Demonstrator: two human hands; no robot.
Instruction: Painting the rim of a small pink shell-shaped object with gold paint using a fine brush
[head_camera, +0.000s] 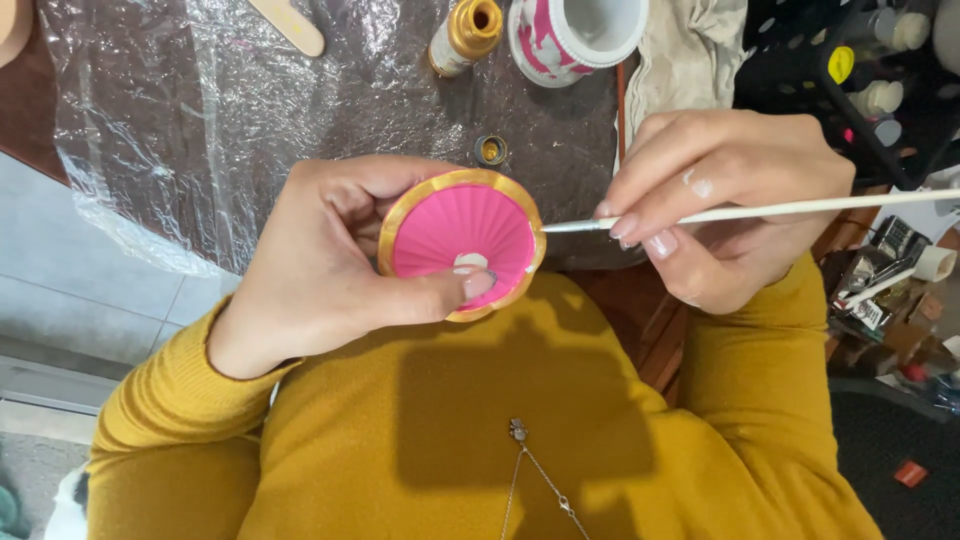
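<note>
We were at the rim-gilding step. Our left hand (320, 265) gripped the round pink fluted dish with a gold-painted rim (462, 243), fingers curled behind it and the thumb pressed across its lower face, holding it up just above our mustard-yellow sweater (520, 420) and tilted toward us. Our right hand (715, 200), just right of the dish, was pinched tight on a thin white-handled paintbrush (780, 210), whose tip met the dish's right edge.

Just above the dish lay a small gold screw cap (491, 150) on the crinkled clear plastic sheet (200, 120). Farther above stood the open gold paint bottle (462, 35), and beside that a pink-and-white patterned pot (575, 35). A pale flat wooden stick (290, 25) rested up and to the left of the dish.

The gold band looked nearly complete, though a pale fleck near the brush tip may have been bare or merely glare; we could not tell. We judged that the next move called for a slight turn of the dish under a steady, lightly loaded tip, keeping gold off the pink flutes and the thumb clear of wet paint.
</note>
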